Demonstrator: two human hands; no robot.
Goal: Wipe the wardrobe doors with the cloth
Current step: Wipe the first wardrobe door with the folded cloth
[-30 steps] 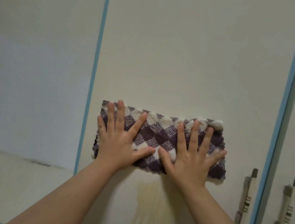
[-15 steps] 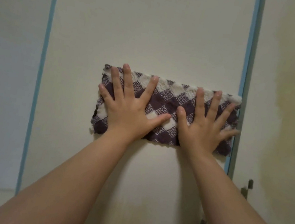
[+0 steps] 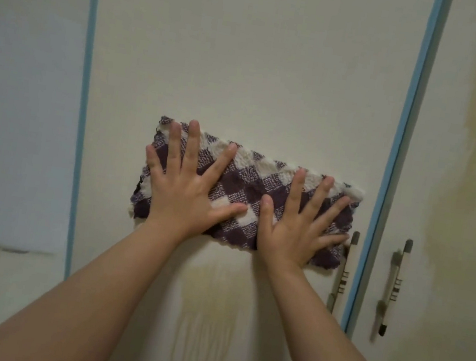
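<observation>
A purple-and-white checked cloth lies flat against the cream wardrobe door, tilted so its right end sits lower. My left hand presses on its left half with fingers spread. My right hand presses on its right half, fingers spread, the little finger close to the door handle. The cloth's right edge touches the top of that handle.
A blue strip edges the door on the right, another blue strip on the left. The neighbouring right door has its own handle and a yellowish patch. A yellowish streaked stain runs below the cloth.
Both hands slid the cloth up and right across the door, then back down; it now sits tilted with the right end lower. The handles are in view again.
</observation>
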